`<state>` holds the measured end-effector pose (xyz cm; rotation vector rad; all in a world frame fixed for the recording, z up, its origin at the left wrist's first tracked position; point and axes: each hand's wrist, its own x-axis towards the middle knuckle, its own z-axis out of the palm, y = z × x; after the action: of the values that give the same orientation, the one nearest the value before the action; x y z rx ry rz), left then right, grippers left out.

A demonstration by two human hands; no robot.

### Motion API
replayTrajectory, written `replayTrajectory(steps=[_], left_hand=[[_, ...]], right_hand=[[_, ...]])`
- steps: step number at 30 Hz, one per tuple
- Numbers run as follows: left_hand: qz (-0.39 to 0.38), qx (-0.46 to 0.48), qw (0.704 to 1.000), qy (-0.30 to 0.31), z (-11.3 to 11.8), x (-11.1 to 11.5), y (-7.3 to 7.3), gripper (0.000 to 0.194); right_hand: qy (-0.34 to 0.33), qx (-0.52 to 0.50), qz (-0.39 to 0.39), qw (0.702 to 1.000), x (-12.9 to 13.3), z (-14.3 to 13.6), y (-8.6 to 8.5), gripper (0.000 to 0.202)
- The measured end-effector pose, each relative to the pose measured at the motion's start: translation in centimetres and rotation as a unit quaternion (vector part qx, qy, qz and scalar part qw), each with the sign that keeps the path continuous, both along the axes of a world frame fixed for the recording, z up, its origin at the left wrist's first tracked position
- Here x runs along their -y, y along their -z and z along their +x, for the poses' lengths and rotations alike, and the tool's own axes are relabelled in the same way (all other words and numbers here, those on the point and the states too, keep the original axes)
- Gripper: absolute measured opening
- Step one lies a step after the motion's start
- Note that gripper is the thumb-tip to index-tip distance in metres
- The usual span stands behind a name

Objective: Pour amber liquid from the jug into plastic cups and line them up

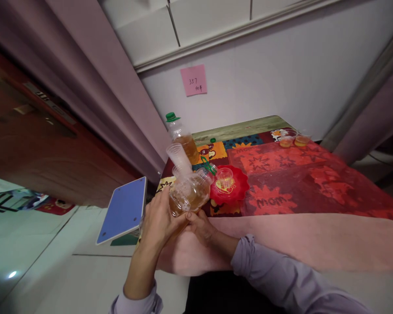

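A clear plastic bottle of amber liquid (196, 192) is tilted, its neck toward a clear cup (224, 175) on a red scalloped plate (239, 192). My left hand (159, 216) is wrapped round the bottle's left side. My right hand (199, 224) grips its lower part, with the thumb near my left thumb. A green strip (208, 165) shows by the bottle's mouth. Just behind the bottle stands a stack of clear cups (178, 158). Whether liquid is flowing cannot be made out.
Behind the cups stands a larger green-capped bottle (187, 146). A small green cap (212, 140) lies near the wall. Two cups of amber liquid, a left one (286, 141) and a right one (301, 140), stand at the far right. A blue-topped stool (122, 209) is left of the table.
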<state>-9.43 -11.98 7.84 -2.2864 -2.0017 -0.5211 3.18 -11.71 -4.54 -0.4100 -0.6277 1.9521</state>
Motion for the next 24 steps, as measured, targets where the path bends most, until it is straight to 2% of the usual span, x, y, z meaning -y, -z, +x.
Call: replayTrajectory(steps=[9, 24], left_hand=[[-0.043, -0.012, 0.999, -0.012, 1.3, -0.4, -1.5, 0.095], [-0.066, -0.046, 0.996, -0.035, 2.7, -0.5, -2.7, 0.083]], right_hand=[[-0.002, -0.026, -0.022, 0.999, -0.1, 0.1, 0.0, 0.073], [-0.011, -0.045, -0.023, 0.999, -0.2, -0.2, 0.6, 0.068]])
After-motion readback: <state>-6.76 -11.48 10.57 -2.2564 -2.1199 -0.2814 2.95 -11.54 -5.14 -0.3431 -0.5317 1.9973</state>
